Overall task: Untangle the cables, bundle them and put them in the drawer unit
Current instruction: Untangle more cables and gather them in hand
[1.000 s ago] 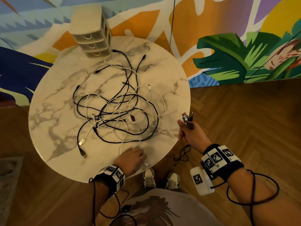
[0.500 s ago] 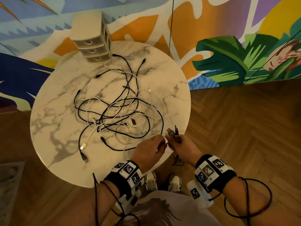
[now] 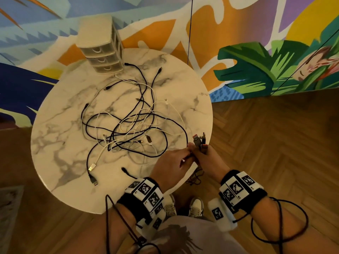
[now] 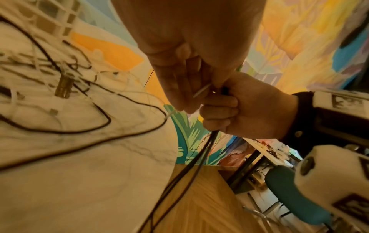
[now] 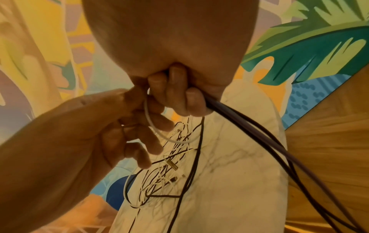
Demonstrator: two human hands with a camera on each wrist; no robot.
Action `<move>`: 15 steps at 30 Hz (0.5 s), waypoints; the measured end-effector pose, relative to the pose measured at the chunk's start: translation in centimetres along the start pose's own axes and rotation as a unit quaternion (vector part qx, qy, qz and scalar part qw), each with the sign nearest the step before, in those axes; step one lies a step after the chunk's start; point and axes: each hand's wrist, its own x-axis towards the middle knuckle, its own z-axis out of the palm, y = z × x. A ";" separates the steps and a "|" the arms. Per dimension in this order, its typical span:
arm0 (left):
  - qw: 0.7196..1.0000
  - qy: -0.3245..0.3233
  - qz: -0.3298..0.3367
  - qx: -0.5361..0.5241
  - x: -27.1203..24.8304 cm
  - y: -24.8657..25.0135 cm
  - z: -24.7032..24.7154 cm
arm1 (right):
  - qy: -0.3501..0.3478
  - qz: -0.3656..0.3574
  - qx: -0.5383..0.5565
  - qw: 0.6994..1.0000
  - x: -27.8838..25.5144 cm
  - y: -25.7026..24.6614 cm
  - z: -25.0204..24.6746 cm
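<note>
Item 1: your right hand [image 3: 211,160], at table's near-right edge, is gripping dark cables [image 5: 259,135] in a curled fist; plugs [image 3: 200,142] are sticking up above it, cords are hanging toward the floor.
Item 2: your left hand [image 3: 170,165] is touching the right, fingers [image 5: 147,123] curled, pinching a white cable [image 5: 157,130] w/ thumb.
Item 3: tangle of black & white cables [image 3: 132,129] is lying mid-table [image 3: 55,143], spread out.
Item 4: drawer unit [image 3: 100,44] is standing at table's far edge, all 3 drawers closed.
</note>
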 end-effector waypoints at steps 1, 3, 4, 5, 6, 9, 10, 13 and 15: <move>1.000 0.008 -0.002 0.026 0.0 -0.1 -0.3 | 0.001 -0.002 -0.004 1.000 -0.1 -0.2 -0.3; 0.998 0.054 -0.009 0.034 0.5 -0.3 -1.2 | -0.001 -0.014 -0.016 1.000 -0.5 -0.7 -0.7; 0.997 0.074 -0.018 0.019 0.9 -0.2 -1.7 | -0.009 -0.019 -0.020 1.000 -0.6 -0.8 -0.8; 0.997 0.076 -0.030 -0.009 1.5 -0.1 -2.1 | -0.021 -0.022 -0.024 0.999 -0.6 -0.8 -0.7; 0.996 0.053 -0.044 -0.051 2.1 0.1 -2.4 | -0.036 -0.025 -0.033 0.999 -0.6 -0.9 -0.5; 0.971 -0.089 -0.093 -0.202 3.6 1.0 -3.0 | -0.073 -0.012 -0.057 0.996 -0.4 -0.6 -0.2; 0.964 -0.116 -0.092 -0.221 3.8 1.2 -3.1 | -0.080 -0.011 -0.058 0.995 -0.4 -0.6 -0.2; 0.971 -0.108 -0.068 -0.204 4.3 1.4 -3.1 | -0.073 -0.005 -0.078 0.994 -0.7 -0.9 -0.3; 0.979 -0.086 -0.054 -0.175 4.4 1.9 -3.1 | -0.061 -0.009 -0.071 0.996 -0.9 -0.9 -0.4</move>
